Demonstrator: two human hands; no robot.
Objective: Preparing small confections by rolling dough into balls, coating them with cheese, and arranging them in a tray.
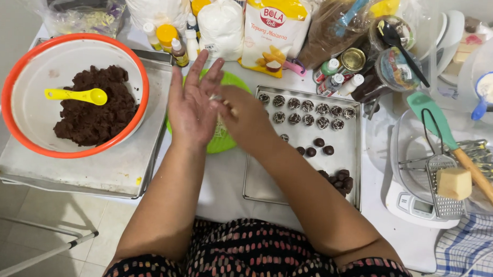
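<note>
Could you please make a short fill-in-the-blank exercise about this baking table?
1. The yellow spoon lies in a white bowl with an ______ rim.
2. The chocolate balls sit on a metal ______.
3. The left hand and right hand meet above a ______ plate.
4. A block of cheese rests on a metal ______.

Missing words: orange; tray; green; grater

Free: bare lower-left of the baking tray (267, 177).
Blocked: bottles (336, 81) and bags (269, 30) crowd behind the tray.
</note>
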